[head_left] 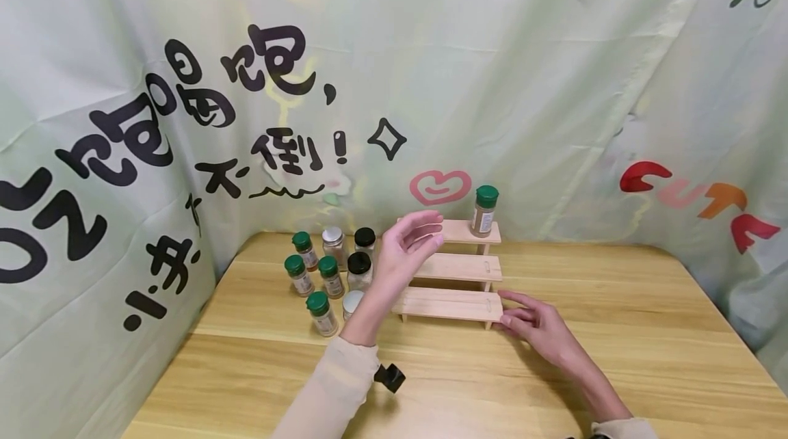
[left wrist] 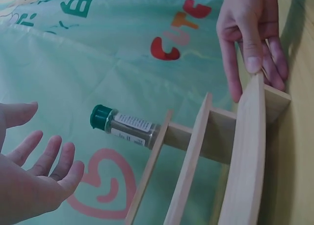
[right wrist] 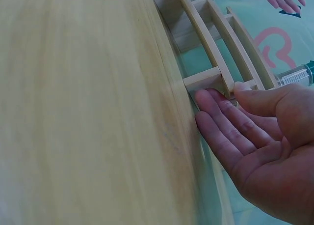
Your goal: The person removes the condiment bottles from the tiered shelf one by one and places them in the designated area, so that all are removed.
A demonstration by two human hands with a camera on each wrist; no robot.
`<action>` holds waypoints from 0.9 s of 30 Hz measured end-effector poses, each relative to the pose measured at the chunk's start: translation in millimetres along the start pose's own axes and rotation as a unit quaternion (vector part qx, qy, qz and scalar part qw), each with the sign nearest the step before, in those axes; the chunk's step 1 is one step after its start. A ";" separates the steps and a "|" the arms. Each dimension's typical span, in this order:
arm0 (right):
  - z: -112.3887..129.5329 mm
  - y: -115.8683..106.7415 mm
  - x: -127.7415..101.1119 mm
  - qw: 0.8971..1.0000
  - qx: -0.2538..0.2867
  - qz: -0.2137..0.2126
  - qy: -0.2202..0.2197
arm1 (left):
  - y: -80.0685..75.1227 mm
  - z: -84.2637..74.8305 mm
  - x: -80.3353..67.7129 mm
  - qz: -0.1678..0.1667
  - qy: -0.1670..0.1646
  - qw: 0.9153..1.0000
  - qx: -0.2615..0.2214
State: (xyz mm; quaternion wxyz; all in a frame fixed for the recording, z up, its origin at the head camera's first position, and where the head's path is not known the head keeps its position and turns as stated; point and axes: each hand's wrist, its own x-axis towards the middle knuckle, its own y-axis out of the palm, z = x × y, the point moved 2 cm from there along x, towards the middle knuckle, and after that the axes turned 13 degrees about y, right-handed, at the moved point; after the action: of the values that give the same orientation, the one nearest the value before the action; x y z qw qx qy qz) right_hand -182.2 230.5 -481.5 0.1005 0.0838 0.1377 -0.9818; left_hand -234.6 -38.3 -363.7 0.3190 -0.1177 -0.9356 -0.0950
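A three-step wooden display rack (head_left: 452, 305) stands on the table. One spice jar with a green cap (head_left: 485, 212) stands upright at the right end of its top step. My left hand (head_left: 406, 247) is raised over the rack's left end, fingers spread and loosely bent, holding nothing. At the lowest step's right end, my right hand (head_left: 542, 331) touches the rack; in the right wrist view its thumb (right wrist: 255, 98) lies at the board's edge and its other fingers extend along the side support. The left forearm partly hides a silver-capped jar (head_left: 353, 303).
Left of the rack stand several jars, including a green-capped jar (head_left: 322, 314), a black-capped jar (head_left: 360, 271) and a silver-capped shaker (head_left: 334, 246). A printed curtain (head_left: 529, 97) hangs behind the wooden table (head_left: 652, 357).
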 end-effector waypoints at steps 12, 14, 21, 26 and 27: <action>-0.8 -0.4 -0.5 1.000 0.004 0.001 0.001 | 24.6 9.1 26.5 -0.001 0.004 1.000 0.004; -0.8 -0.4 -0.5 1.000 0.004 0.001 0.002 | 27.1 11.6 29.7 -0.001 0.002 1.000 0.010; 0.0 -0.6 -0.9 1.000 -0.001 -0.002 0.004 | 34.1 23.1 41.8 -0.007 -0.007 0.999 0.031; 0.4 -0.2 -1.1 1.000 0.001 -0.003 0.006 | 39.7 31.1 49.4 -0.014 -0.017 0.999 0.030; 0.4 0.0 -1.0 1.000 0.002 -0.002 0.006 | 40.9 32.4 50.7 -0.015 -0.021 0.999 0.030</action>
State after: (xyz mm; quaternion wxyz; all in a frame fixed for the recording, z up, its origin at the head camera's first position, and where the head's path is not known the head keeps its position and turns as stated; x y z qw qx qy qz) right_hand -181.3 230.5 -480.9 0.0977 0.0892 0.1362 -0.9818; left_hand -280.7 17.0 -353.4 0.3017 -0.0959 -0.9461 -0.0687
